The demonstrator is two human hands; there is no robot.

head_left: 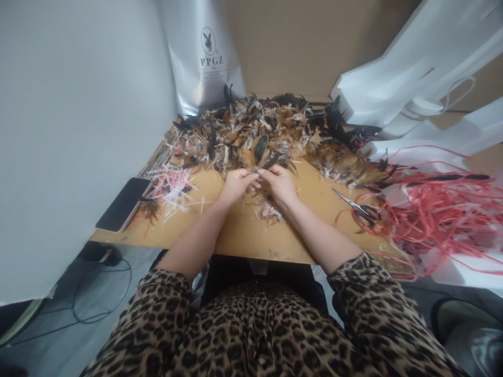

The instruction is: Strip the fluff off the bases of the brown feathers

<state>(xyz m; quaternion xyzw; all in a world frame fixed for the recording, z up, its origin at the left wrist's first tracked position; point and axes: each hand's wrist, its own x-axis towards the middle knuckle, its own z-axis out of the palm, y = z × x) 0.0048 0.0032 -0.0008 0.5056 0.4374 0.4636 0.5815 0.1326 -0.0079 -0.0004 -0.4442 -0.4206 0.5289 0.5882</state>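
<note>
Between my two hands, a small bunch of feathers point(260, 149) stands with its tips pointing away from me; one dark, glossy green feather rises among brown ones. My left hand point(239, 184) pinches its base between thumb and fingers. From the other side my right hand point(278, 183) grips the same base, the thumbs nearly meeting. The quill ends are mostly covered by my fingers. Just beyond lies a wide heap of brown and black feathers point(239, 123). Under my wrists are loose feather scraps point(269, 210).
Scissors point(357, 205) lie right of my hands, beside a tangle of red strips point(444, 209). A phone point(123, 204) rests at the table's left edge near pink and white strips point(171, 186). A silver bag point(208, 68) stands behind the heap; brown feather bundles point(346, 166) lie at right.
</note>
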